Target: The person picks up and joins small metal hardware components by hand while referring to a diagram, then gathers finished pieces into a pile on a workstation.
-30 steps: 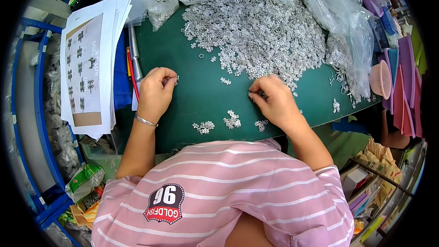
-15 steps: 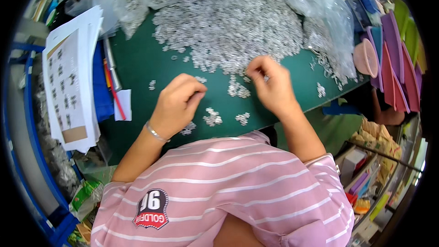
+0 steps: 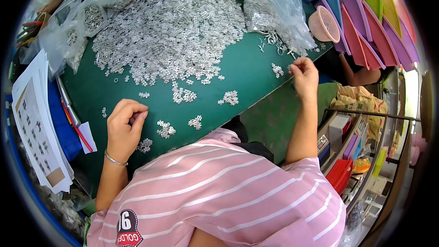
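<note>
My left hand (image 3: 125,123) hovers over the green table's left front part, thumb and fingers closed together; whatever is in them is hidden. Close beside it are small piles of silver metal pieces (image 3: 165,129), another pile (image 3: 145,145) and a few pieces (image 3: 144,94). At the table's right edge is my right hand (image 3: 304,77), fingers pinched. A tiny silver bit shows at its fingertips, but I cannot tell whether they hold it. Just left of them lies another small pile (image 3: 277,70). Further piles (image 3: 228,98) sit between my hands. Beyond spreads a large heap of small silver pieces (image 3: 169,27).
Clear plastic bags (image 3: 274,0) of metal parts line the heap's far side. Printed sheets (image 3: 39,128) and pens (image 3: 75,123) lie at the left. A pink basket (image 3: 323,24) and coloured plastic bins (image 3: 366,27) stand far right. Another person's arm (image 3: 363,74) shows below the bins.
The view has swung to the right. My right hand has moved from the heap's near edge to the small pile at the table's right edge. My left hand stays closed near the front piles.
</note>
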Demonstrator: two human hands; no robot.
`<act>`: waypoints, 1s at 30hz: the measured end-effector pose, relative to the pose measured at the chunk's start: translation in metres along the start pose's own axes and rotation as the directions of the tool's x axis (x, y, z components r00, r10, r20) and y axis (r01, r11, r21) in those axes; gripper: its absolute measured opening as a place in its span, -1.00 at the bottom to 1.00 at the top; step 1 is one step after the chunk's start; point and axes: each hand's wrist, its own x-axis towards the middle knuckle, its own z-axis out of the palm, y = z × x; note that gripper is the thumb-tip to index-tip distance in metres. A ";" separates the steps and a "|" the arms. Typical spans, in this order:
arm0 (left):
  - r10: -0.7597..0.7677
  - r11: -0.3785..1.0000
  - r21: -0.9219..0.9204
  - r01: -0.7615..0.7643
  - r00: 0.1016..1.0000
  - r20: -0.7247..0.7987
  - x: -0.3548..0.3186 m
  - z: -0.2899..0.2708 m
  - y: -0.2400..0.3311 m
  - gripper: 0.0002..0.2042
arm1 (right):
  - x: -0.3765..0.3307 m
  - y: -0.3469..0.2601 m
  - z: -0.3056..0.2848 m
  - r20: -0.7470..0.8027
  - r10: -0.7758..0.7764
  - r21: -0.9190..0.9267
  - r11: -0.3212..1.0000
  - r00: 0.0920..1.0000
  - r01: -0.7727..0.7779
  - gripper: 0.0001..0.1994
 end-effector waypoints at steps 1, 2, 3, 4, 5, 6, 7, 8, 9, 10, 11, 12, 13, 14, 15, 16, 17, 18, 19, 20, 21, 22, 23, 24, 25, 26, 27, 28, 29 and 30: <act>0.000 1.000 0.006 0.000 1.000 0.007 0.001 0.001 0.000 -0.91 | -0.001 0.004 0.005 0.027 0.017 0.011 1.000 0.999 -0.017 -0.92; 0.007 1.000 0.004 -0.007 1.000 0.005 0.001 0.001 0.002 -0.91 | -0.002 0.008 0.007 0.059 0.013 -0.028 1.000 0.998 -0.012 -0.92; 0.012 1.000 -0.004 -0.012 1.000 -0.003 0.001 0.001 0.002 -0.91 | -0.004 0.001 0.014 0.034 -0.012 -0.160 0.987 0.999 0.017 -0.91; 0.012 1.000 -0.003 -0.012 1.000 -0.007 0.000 0.000 0.003 -0.91 | -0.009 -0.010 0.020 0.020 -0.068 -0.255 0.964 0.997 0.071 -0.91; 0.012 1.000 -0.002 -0.012 1.000 -0.013 -0.001 -0.001 0.003 -0.91 | -0.013 -0.023 0.021 0.012 -0.127 -0.347 0.930 0.992 0.123 -0.91; 0.009 1.000 0.001 -0.009 1.000 -0.010 -0.001 -0.002 0.006 -0.91 | -0.015 -0.031 0.025 0.007 -0.252 -0.360 0.902 0.968 0.238 -0.92; 0.005 1.000 0.004 -0.005 1.000 -0.007 -0.001 -0.002 0.008 -0.91 | -0.016 -0.038 0.029 0.002 -0.373 -0.373 0.860 0.928 0.347 -0.92; -0.001 1.000 0.009 0.001 1.000 0.000 -0.002 -0.003 0.007 -0.91 | -0.019 -0.045 0.039 0.035 -0.457 -0.282 0.848 0.889 0.448 -0.91; 0.010 1.000 0.017 -0.011 1.000 0.014 -0.001 -0.001 0.007 -0.91 | -0.025 -0.053 0.050 0.120 -0.509 -0.186 0.832 0.852 0.523 -0.86; 0.014 1.000 0.012 -0.014 1.000 0.018 0.000 0.000 0.008 -0.91 | -0.033 -0.063 0.065 0.202 -0.578 -0.090 0.793 0.791 0.602 -0.82; 0.017 1.000 0.007 -0.017 1.000 0.024 0.000 0.001 0.008 -0.91 | -0.043 -0.071 0.080 0.292 -0.639 0.014 0.747 0.712 0.664 -0.78; 0.007 1.000 -0.002 -0.007 0.999 0.033 0.000 0.002 0.008 -0.92 | -0.049 -0.076 0.093 0.348 -0.692 0.146 0.706 0.632 0.693 -0.77; 0.022 1.000 -0.007 -0.022 0.999 0.024 0.001 0.002 0.010 -0.92 | -0.052 -0.081 0.099 0.424 -0.698 0.205 0.695 0.577 0.690 -0.78; 0.024 1.000 -0.003 -0.024 0.999 0.024 0.000 0.001 0.011 -0.92 | -0.053 -0.079 0.101 0.403 -0.681 0.200 0.718 0.612 0.667 -0.79; 0.024 1.000 -0.001 -0.023 1.000 0.019 -0.002 0.000 0.011 -0.92 | -0.052 -0.076 0.102 0.385 -0.664 0.197 0.737 0.641 0.646 -0.80; 0.012 1.000 0.006 -0.012 1.000 0.019 -0.003 -0.001 0.008 -0.92 | -0.050 -0.074 0.101 0.341 -0.621 0.150 0.777 0.705 0.612 -0.81; 0.001 1.000 0.012 -0.001 1.000 0.020 -0.004 -0.002 0.006 -0.92 | -0.048 -0.073 0.100 0.294 -0.574 0.105 0.814 0.764 0.571 -0.82; -0.013 1.000 0.016 0.013 1.000 0.027 -0.006 -0.002 0.004 -0.92 | -0.050 -0.075 0.100 0.272 -0.517 0.105 0.854 0.812 0.509 -0.85; -0.011 1.000 0.009 0.010 0.999 0.031 -0.005 -0.002 0.003 -0.92 | -0.051 -0.075 0.101 0.286 -0.542 0.088 0.836 0.790 0.541 -0.85; -0.008 1.000 0.002 0.008 0.999 0.035 -0.004 0.000 0.003 -0.92 | -0.052 -0.075 0.103 0.299 -0.566 0.072 0.816 0.768 0.573 -0.85; -0.011 1.000 -0.001 0.011 0.999 0.035 -0.003 0.000 0.003 -0.92 | -0.053 -0.076 0.106 0.316 -0.592 0.064 0.793 0.742 0.605 -0.85; -0.003 1.000 -0.014 0.003 0.999 0.035 -0.002 0.001 0.004 -0.91 | -0.054 -0.076 0.109 0.297 -0.610 0.060 0.780 0.735 0.623 -0.85; 0.004 1.000 -0.027 -0.004 0.999 0.034 0.000 0.004 0.007 -0.91 | -0.056 -0.076 0.108 0.309 -0.578 0.047 0.803 0.755 0.595 -0.84; 0.006 1.000 -0.029 -0.006 1.000 0.024 0.000 0.004 0.009 -0.91 | -0.057 -0.078 0.109 0.323 -0.552 0.049 0.821 0.769 0.569 -0.84; 0.016 1.000 -0.021 -0.015 0.999 0.037 0.001 0.003 0.011 -0.91 | -0.059 -0.081 0.109 0.338 -0.527 0.051 0.837 0.780 0.544 -0.84; 0.030 0.999 -0.035 -0.028 0.998 0.047 0.001 0.004 0.010 -0.89 | -0.064 -0.086 0.109 0.372 -0.509 0.142 0.858 0.776 0.494 -0.84; 0.044 0.998 -0.053 -0.041 0.997 0.057 0.001 0.005 0.009 -0.86 | -0.073 -0.094 0.113 0.396 -0.539 0.242 0.842 0.744 0.482 -0.84; 0.013 0.995 -0.100 -0.003 0.994 0.105 0.002 0.006 0.011 -0.83 | -0.083 -0.104 0.116 0.416 -0.565 0.334 0.824 0.712 0.458 -0.84; -0.016 0.989 -0.145 0.038 0.988 0.153 0.002 0.007 0.014 -0.80 | -0.094 -0.111 0.122 0.432 -0.593 0.424 0.799 0.680 0.427 -0.84; -0.015 0.972 -0.228 0.048 0.989 0.144 -0.001 0.013 0.015 -0.73 | -0.104 -0.117 0.130 0.447 -0.647 0.509 0.752 0.618 0.419 -0.84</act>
